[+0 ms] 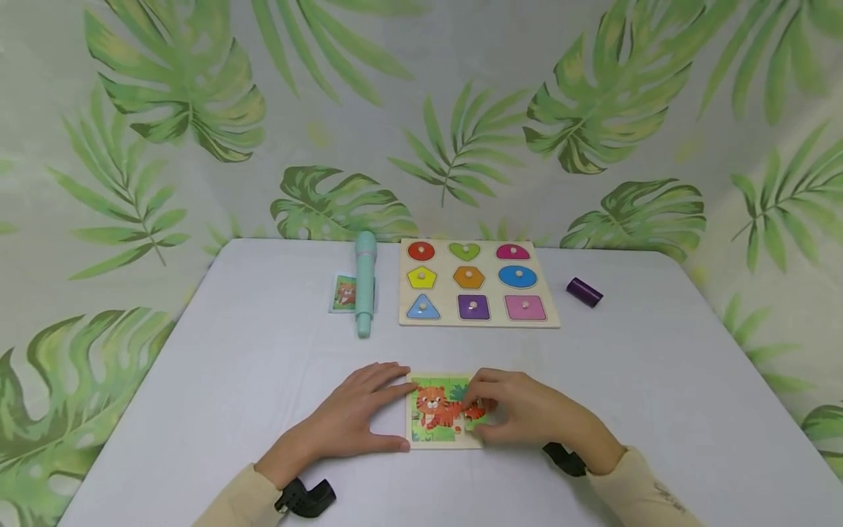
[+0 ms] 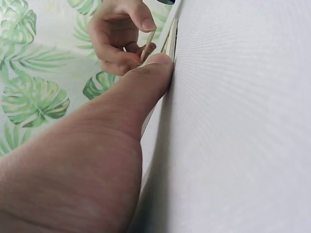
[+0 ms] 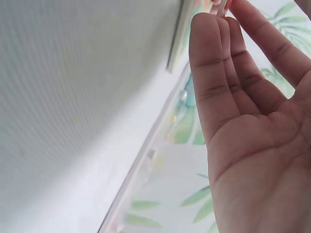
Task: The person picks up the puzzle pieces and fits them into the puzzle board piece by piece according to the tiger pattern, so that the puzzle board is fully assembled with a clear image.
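Observation:
A small square tiger jigsaw puzzle (image 1: pixel 433 417) in a pale wooden frame lies near the front of the table. At its left edge rests my left hand (image 1: pixel 352 413), thumb at the lower corner and straight fingers along the upper left side. My right hand (image 1: pixel 527 410) pinches a puzzle piece (image 1: pixel 475 413) with orange on it, over the right side of the frame. In the left wrist view that thin piece (image 2: pixel 147 44) stands tilted between thumb and fingers, above the board. The right fingers hide part of the puzzle's right side.
Behind the puzzle lies a wooden shape board (image 1: pixel 441 293) with knobbed coloured pieces. To its left, a mint-green stick-like object (image 1: pixel 364 285) lies across a small tiger picture card (image 1: pixel 344 293). A dark purple cylinder (image 1: pixel 584 292) lies at the right. Leaf-patterned cloth hangs behind the table.

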Tool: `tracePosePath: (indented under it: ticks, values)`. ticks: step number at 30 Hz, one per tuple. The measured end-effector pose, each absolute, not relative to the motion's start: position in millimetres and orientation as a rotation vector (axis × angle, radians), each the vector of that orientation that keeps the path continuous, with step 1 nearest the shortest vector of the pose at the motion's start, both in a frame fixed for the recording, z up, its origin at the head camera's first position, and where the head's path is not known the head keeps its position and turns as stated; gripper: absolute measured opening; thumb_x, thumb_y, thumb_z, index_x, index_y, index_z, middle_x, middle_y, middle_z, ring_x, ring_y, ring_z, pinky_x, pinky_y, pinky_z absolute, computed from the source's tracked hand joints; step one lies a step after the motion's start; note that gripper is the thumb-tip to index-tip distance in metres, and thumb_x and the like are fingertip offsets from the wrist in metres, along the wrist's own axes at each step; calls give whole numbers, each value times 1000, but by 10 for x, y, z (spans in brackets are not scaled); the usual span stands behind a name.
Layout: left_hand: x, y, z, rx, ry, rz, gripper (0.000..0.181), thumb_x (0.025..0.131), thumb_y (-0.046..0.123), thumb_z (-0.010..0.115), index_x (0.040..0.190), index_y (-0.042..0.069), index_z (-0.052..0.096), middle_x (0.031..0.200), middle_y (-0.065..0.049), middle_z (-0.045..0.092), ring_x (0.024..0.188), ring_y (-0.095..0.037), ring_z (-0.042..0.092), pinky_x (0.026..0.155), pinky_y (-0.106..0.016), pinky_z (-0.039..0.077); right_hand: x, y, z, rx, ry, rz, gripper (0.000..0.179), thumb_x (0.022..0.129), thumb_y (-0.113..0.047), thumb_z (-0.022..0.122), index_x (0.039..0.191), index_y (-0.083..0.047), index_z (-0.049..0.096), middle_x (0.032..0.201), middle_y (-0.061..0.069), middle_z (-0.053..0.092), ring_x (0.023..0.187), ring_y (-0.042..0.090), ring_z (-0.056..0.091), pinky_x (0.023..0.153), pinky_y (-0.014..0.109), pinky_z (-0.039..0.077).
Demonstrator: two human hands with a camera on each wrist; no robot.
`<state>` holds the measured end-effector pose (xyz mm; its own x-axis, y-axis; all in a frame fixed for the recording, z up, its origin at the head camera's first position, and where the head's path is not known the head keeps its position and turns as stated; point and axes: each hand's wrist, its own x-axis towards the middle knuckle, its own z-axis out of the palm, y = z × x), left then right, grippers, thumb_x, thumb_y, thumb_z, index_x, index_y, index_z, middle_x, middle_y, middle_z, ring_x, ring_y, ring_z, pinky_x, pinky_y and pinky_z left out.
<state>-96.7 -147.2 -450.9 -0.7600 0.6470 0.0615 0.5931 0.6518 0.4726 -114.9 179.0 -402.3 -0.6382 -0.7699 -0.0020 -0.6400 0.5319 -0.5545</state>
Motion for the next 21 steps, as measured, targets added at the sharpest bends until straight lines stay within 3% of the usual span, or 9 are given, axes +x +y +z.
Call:
tracePosePath:
  ticks: [21]
  values:
    - [-972, -1483, -4523, 1059, 2765, 721, 84, 85, 75, 66, 155, 31, 48, 165, 3, 36, 154, -25, 29, 126, -55, 27, -1087, 1643, -4081, -1155, 2503, -698, 23, 89, -29, 82, 109, -26, 73, 109, -16, 62, 91, 3, 57, 81, 18, 55]
